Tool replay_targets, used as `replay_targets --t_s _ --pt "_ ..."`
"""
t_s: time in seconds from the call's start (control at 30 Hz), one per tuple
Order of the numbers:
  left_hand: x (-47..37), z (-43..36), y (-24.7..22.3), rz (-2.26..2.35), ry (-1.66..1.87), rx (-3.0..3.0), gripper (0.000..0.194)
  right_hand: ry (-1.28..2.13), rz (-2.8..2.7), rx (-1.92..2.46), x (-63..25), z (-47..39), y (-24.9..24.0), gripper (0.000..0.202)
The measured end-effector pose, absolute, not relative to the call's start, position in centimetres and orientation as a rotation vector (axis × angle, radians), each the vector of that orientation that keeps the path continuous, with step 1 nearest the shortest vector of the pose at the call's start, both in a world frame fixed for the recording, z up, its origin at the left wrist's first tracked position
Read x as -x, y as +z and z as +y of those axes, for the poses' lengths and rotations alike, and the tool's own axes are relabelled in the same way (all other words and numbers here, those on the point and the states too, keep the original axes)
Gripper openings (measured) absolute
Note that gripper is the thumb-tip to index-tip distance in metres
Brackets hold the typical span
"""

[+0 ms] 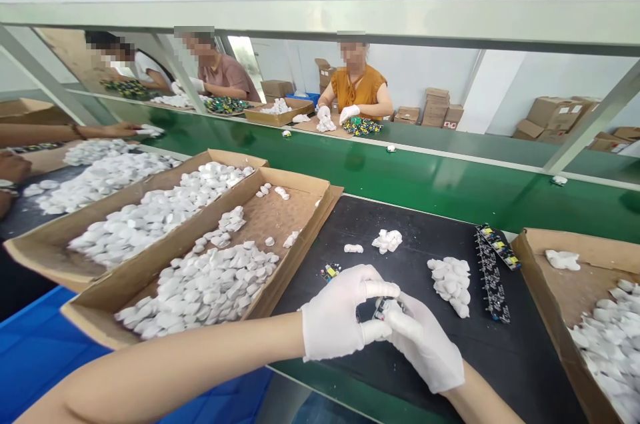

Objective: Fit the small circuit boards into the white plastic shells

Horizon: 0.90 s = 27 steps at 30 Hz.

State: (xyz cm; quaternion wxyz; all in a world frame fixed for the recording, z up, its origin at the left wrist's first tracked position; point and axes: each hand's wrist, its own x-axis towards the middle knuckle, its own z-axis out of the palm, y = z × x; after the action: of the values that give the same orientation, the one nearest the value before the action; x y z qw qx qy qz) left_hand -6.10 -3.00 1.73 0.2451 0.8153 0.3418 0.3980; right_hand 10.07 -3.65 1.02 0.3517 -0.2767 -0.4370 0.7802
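Note:
Both of my hands wear white gloves and meet over the black mat (350, 224). My left hand (340, 311) grips a small circuit board (381, 308) between thumb and fingers. From the other side, my right hand (425, 341) closes on the same board, its thumb against a white lump on it; fingers partly hide both. Just beyond my left hand lies another circuit board (330, 271) with a yellow part. Farther up the mat are a small white piece (353, 249) and a white clump (387, 241). A larger white pile (450, 283) sits right of my hands.
A row of circuit boards (493, 284) stands along the mat's right side. Cardboard trays (295, 237) of white lumps flank the mat, another tray (547, 304) being at right. Behind runs a green conveyor belt (440, 177) carrying small pieces. Co-workers sit across it; another person's hand (120, 130) reaches in at left.

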Motion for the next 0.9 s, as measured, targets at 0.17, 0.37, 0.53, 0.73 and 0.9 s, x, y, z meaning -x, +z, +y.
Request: replay_targets --t_s 0.17,0.37,0.53,0.73,0.9 --pt "6.1 -2.8 1.9 0.933 0.997 -2.198 0.032 1.869 -1.324 0.789 -10.4 -3.5 0.7 0.034" --pt "6.1 -2.8 1.5 0.966 0.991 -2.377 0.055 1.758 -1.423 0.829 -10.5 -3.8 1.0 0.025" --pt "5.9 -3.1 1.9 0.981 0.971 -2.322 0.041 1.878 -1.308 0.754 -10.3 -3.7 1.2 0.018" --pt "6.1 -2.8 2.5 0.907 0.83 -2.307 0.04 1.852 -1.325 0.839 -10.4 -3.9 1.0 0.03" --pt "6.4 -2.1 1.8 0.819 0.92 -2.138 0.042 2.049 -1.115 0.724 -10.4 -3.9 1.1 0.033"
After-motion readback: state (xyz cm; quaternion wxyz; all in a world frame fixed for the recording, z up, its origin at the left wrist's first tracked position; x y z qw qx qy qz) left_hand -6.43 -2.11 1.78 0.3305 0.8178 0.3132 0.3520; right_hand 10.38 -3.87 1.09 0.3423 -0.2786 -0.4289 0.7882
